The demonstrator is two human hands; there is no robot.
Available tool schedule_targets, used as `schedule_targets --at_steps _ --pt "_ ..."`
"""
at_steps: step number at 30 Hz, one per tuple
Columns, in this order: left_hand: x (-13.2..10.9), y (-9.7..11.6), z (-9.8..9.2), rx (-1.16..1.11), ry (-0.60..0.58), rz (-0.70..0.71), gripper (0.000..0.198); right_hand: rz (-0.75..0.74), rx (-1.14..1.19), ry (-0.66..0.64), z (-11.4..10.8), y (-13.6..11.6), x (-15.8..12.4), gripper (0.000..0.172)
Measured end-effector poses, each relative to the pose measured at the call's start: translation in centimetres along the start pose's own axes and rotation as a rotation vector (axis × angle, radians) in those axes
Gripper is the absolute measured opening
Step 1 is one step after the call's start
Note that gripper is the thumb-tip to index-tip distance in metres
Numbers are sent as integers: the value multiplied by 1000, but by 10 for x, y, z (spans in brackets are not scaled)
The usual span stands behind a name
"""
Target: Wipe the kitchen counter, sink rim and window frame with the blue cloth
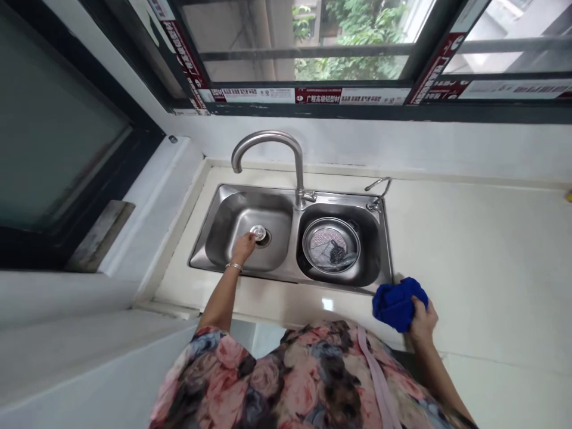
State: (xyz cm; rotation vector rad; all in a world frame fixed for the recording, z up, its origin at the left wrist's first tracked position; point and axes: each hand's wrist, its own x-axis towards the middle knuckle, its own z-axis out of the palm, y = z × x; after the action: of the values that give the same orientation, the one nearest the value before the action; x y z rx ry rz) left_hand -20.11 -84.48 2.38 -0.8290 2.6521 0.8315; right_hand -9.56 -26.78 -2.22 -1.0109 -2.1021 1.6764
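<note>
The left hand (pixel 243 248) reaches into the left basin (pixel 227 232) of a steel sink (pixel 286 277), its fingers together on the drain strainer (pixel 258 233). The right hand (pixel 421 319) sits off to the side — fingers clamped around a blue cloth (pixel 397 304), just beside the sink's front corner, over the counter (pixel 487 256).

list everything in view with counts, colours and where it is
window: 1, dark frame with red and white labels, behind the counter
countertop: 1, cream, under the window
double sink: 1, stainless steel, set in the countertop
gooseneck faucet: 1, stainless steel, between the bowls
small tap: 1, silver, behind the right bowl
drain stopper: 1, silver, in the left bowl
round strainer: 1, silver with pinkish mesh, in the right bowl
cloth: 1, blue, in the right hand, at the counter
bracelet: 1, gold-coloured, on the left wrist
floral top: 1, pink and dark, on the person
left hand: 1, on the drain stopper
right hand: 1, gripping the cloth
</note>
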Motion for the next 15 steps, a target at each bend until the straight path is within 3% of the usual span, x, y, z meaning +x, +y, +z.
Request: schedule_targets --at_steps 6,15 --pt "61 -38 24 191 -96 4 40 -80 -103 74 0 -2 -9 36" --pt "112 -56 63 288 -188 91 49 -35 -163 246 5 -8 -11 45"
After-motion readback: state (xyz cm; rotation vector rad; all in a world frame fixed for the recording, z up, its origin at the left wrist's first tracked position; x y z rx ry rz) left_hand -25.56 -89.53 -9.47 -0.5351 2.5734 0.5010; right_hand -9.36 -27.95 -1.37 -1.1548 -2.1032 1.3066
